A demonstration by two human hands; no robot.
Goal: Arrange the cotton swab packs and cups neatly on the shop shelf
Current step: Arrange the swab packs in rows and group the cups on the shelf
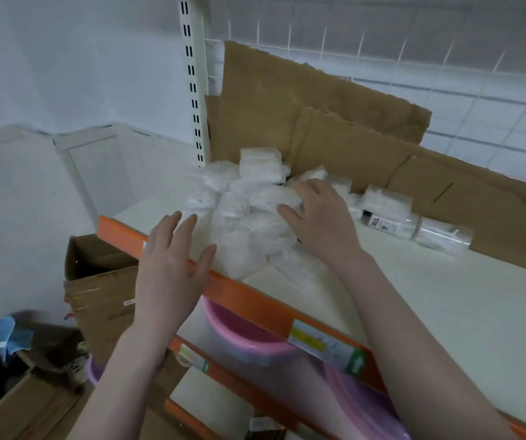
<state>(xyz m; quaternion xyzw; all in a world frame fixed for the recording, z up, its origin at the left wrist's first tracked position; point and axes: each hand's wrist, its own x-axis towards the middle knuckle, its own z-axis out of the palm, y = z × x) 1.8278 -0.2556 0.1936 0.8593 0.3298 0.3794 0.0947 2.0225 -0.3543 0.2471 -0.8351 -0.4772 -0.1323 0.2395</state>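
Observation:
A loose heap of white cotton swab packs (249, 214) lies on the white shelf (414, 306) near its left end. My right hand (319, 217) rests on top of the heap with fingers spread over the packs. Just left of the heap, my left hand (172, 255) hovers with straight fingers over the shelf's orange front edge (255, 300), holding nothing. Clear sleeves of cups (414, 222) lie on their side to the right of the heap, against the cardboard.
Torn brown cardboard (319, 122) leans against the white wire back grid (446, 58). Pink plastic basins (242, 331) sit on the shelf below. Open cardboard boxes (103, 290) stand on the floor at left, with cloth items (7, 338) beside them.

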